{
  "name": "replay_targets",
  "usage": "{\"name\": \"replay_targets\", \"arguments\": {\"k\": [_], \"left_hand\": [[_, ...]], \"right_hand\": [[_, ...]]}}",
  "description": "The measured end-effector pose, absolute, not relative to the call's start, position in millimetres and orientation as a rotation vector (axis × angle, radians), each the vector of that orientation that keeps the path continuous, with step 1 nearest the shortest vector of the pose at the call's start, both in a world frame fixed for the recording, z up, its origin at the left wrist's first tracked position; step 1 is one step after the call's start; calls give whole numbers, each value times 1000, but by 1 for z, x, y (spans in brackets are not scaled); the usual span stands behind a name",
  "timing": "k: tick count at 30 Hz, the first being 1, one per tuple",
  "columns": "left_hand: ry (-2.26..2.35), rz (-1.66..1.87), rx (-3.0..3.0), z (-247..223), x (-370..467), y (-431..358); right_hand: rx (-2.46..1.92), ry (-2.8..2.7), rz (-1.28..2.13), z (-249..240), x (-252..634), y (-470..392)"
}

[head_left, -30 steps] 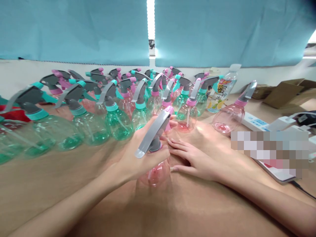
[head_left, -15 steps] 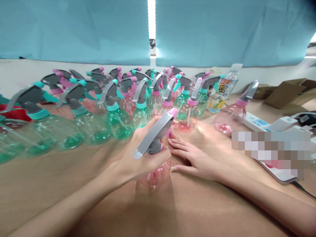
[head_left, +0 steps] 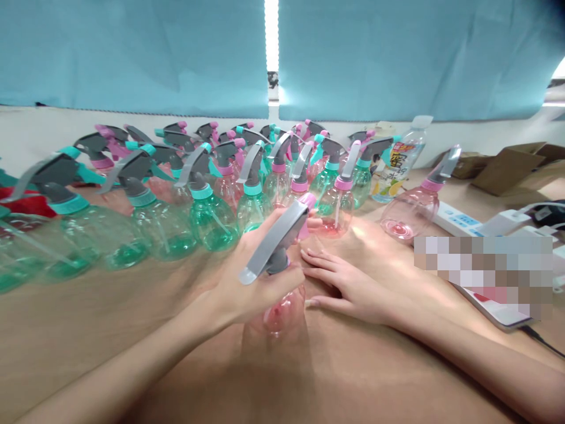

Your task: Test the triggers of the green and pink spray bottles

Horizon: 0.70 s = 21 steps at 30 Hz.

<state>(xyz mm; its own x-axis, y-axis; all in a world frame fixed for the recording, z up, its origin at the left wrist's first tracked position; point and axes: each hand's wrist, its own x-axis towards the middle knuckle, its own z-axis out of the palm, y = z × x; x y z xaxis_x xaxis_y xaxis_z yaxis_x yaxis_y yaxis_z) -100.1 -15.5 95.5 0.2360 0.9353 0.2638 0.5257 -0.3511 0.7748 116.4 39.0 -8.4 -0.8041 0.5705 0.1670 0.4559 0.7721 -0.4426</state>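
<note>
In the head view, my left hand (head_left: 253, 274) is wrapped round the neck of a pink spray bottle (head_left: 282, 315), closed on it. The bottle stands on the table, its grey spray head with a pink nozzle tilted up to the right; the hand hides much of its middle. Two fingertips show beyond the pink trigger. Just right of this bottle, my right hand (head_left: 344, 285) lies flat on the table, open, fingers apart and holding nothing. Behind both hands stand several green spray bottles (head_left: 216, 227) and pink spray bottles (head_left: 333, 218) with grey heads.
To the right, a single pink spray bottle (head_left: 410, 209) stands near a labelled drink bottle (head_left: 399, 168). A white power strip (head_left: 459, 218) with plugs, a blurred-out flat device and a cardboard box (head_left: 507, 168) lie farther right. A blue cloth (head_left: 132, 53) hangs behind.
Fingers of my left hand have straightened forward past the trigger, where they were curled closer before. The bottle and my right hand stay about where they were.
</note>
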Motion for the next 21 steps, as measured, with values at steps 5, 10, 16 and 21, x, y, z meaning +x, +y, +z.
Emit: {"name": "replay_targets", "arguments": {"k": [5, 10, 16, 21], "left_hand": [[1271, 1023, 1955, 92, -100, -14], [1266, 1034, 1957, 87, -101, -14], [1202, 1043, 1923, 86, -102, -14], [1181, 1058, 1877, 87, -102, -15]], "right_hand": [[-774, -2657, 570, -11, 117, 40], [-782, -2665, 562, -12, 117, 40], [-774, -2652, 592, -12, 117, 40], [-788, -2673, 601, -10, 117, 40]]}}
